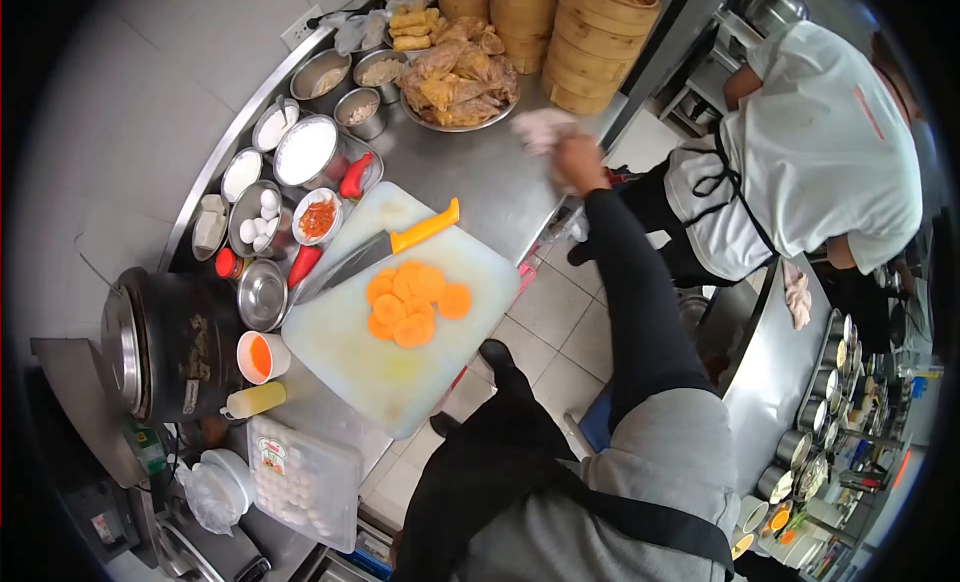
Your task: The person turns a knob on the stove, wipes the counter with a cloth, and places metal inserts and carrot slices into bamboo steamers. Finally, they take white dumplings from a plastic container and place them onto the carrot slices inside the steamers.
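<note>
Right hand (pixel 578 164) closed around a bunched cloth (pixel 543 132) near the worktop (pixel 482 172) edge; exact finger placement is blurred, and the left hand's state cannot be told. Sliced carrots (pixel 412 294) and the knife (pixel 425 228) lie on the cutting board (pixel 345 367). Good handling calls for loose folds gathered into the palm, clear of food and blade.
</note>
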{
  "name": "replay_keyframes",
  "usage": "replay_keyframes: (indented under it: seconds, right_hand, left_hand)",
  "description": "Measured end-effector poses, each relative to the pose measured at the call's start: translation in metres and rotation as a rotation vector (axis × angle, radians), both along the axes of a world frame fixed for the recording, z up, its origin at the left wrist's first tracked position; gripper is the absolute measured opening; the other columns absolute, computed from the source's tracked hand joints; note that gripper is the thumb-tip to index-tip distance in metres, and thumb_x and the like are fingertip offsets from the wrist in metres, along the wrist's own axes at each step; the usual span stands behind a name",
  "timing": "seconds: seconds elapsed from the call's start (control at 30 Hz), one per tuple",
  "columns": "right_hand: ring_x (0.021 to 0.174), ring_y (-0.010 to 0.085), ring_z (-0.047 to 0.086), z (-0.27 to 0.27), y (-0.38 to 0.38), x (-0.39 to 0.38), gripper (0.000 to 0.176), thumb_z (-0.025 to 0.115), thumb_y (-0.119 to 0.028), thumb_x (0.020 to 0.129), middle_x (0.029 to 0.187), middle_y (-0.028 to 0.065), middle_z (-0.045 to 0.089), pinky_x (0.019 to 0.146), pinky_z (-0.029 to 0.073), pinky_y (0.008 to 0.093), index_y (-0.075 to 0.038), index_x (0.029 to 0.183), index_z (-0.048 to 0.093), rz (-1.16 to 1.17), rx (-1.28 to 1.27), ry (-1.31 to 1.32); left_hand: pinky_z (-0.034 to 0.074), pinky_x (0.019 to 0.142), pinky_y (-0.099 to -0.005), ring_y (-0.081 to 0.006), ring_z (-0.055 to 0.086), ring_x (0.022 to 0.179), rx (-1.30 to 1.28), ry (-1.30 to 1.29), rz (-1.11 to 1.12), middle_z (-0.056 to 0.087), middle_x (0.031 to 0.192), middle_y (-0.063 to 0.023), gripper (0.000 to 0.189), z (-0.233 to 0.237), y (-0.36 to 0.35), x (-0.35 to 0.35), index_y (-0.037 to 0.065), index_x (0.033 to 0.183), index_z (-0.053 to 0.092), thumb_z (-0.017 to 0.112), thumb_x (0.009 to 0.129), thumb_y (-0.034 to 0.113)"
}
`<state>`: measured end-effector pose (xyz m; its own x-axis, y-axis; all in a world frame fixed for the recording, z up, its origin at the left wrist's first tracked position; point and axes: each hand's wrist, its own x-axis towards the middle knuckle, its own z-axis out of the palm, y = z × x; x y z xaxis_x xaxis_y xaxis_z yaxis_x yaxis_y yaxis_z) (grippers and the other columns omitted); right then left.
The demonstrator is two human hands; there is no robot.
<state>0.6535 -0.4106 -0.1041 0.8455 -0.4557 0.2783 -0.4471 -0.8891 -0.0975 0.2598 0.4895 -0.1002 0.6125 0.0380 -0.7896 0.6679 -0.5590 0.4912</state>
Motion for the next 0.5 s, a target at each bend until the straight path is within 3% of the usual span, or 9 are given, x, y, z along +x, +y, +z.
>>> replay_keyframes:
  seconds: [0.03, 0.13, 0.17, 0.2, 0.27, 0.37, 0.43, 0.47, 0.5]
  right_hand:
    - [0.074, 0.0313, 0.066, 0.01, -0.032, -0.023, 0.019, 0.055, -0.017, 0.089, 0.089, 0.0146, 0.071, 0.071, 0.053, 0.0419, -0.002, 0.088, 0.068, -0.04, -0.107, -0.123]
    - [0.08, 0.0328, 0.07, 0.035, -0.096, -0.095, 0.035, 0.058, -0.031, 0.092, 0.086, 0.019, 0.07, 0.073, 0.053, 0.0455, 0.0, 0.097, 0.073, -0.009, -0.045, 0.34]
    - [0.081, 0.033, 0.072, 0.056, -0.093, -0.1, 0.038, 0.061, -0.034, 0.086, 0.086, 0.0223, 0.071, 0.074, 0.055, 0.0435, 0.001, 0.093, 0.074, -0.257, 0.221, 0.236]
    - [0.081, 0.0308, 0.072, 0.107, -0.062, -0.11, 0.035, 0.061, -0.031, 0.083, 0.083, 0.0235, 0.071, 0.074, 0.055, 0.0406, 0.0, 0.092, 0.074, -0.173, 0.613, 0.095]
    - [0.076, 0.0292, 0.071, 0.133, -0.028, -0.1, 0.031, 0.061, -0.022, 0.083, 0.081, 0.0186, 0.072, 0.071, 0.055, 0.0391, 0.002, 0.099, 0.073, -0.157, 0.718, 0.068]
    - [0.098, 0.0313, 0.067, 0.081, 0.035, -0.061, 0.037, 0.061, -0.018, 0.085, 0.106, 0.019, 0.069, 0.088, 0.051, 0.0419, -0.001, 0.117, 0.066, 0.114, 0.774, 0.012]
    - [0.105, 0.0345, 0.064, 0.046, 0.084, -0.014, 0.036, 0.058, -0.013, 0.088, 0.114, 0.02, 0.067, 0.093, 0.049, 0.0419, -0.002, 0.122, 0.062, 0.457, 0.512, -0.014]
    - [0.105, 0.0365, 0.063, 0.039, 0.103, 0.019, 0.033, 0.055, -0.01, 0.091, 0.112, 0.0206, 0.066, 0.091, 0.05, 0.0404, -0.003, 0.123, 0.061, 0.65, 0.206, -0.094]
    - [0.107, 0.0395, 0.061, 0.026, 0.114, 0.06, 0.035, 0.052, -0.009, 0.091, 0.115, 0.0221, 0.065, 0.094, 0.049, 0.0416, -0.004, 0.125, 0.061, 0.624, 0.366, -0.053]
  left_hand:
    - [0.053, 0.072, -0.0308, -0.0176, 0.063, 0.083, 0.007, 0.008, -0.002, 0.066, 0.098, -0.0081, 0.041, 0.0, -0.01, 0.0, 0.007, 0.13, 0.055, 0.063, 0.096, 0.029]
    - [0.053, 0.072, -0.0308, -0.0177, 0.064, 0.083, 0.027, 0.026, 0.006, 0.066, 0.098, -0.0084, 0.041, 0.0, -0.024, -0.008, 0.006, 0.13, 0.056, 0.063, 0.096, 0.028]
    - [0.053, 0.072, -0.0308, -0.0178, 0.064, 0.083, 0.032, 0.027, 0.017, 0.067, 0.099, -0.0085, 0.041, -0.001, -0.028, -0.013, 0.006, 0.13, 0.056, 0.063, 0.096, 0.028]
    - [0.053, 0.072, -0.0308, -0.0178, 0.064, 0.083, 0.035, 0.029, 0.031, 0.067, 0.099, -0.0086, 0.041, -0.005, -0.03, -0.021, 0.006, 0.129, 0.056, 0.063, 0.096, 0.028]
    - [0.053, 0.072, -0.0307, -0.0179, 0.064, 0.083, 0.045, 0.028, 0.045, 0.067, 0.099, -0.0088, 0.04, -0.011, -0.032, -0.042, 0.006, 0.129, 0.057, 0.064, 0.096, 0.027]
    - [0.053, 0.072, -0.0307, -0.018, 0.064, 0.083, 0.046, -0.018, 0.013, 0.067, 0.1, -0.0091, 0.04, -0.029, -0.036, -0.06, 0.005, 0.128, 0.057, 0.064, 0.096, 0.027]
    - [0.053, 0.072, -0.0307, -0.0181, 0.064, 0.083, 0.064, -0.086, -0.05, 0.067, 0.1, -0.0093, 0.04, -0.047, -0.04, -0.066, 0.005, 0.128, 0.058, 0.064, 0.096, 0.027]
    - [0.053, 0.072, -0.0307, -0.0181, 0.064, 0.083, 0.093, -0.129, -0.083, 0.067, 0.101, -0.0094, 0.039, -0.054, -0.045, -0.066, 0.005, 0.128, 0.058, 0.065, 0.096, 0.027]
    - [0.053, 0.077, -0.0287, -0.0177, 0.067, 0.088, 0.119, -0.15, 0.022, 0.069, 0.105, -0.012, 0.034, -0.047, -0.063, -0.059, 0.001, 0.121, 0.062, 0.066, 0.094, 0.02]
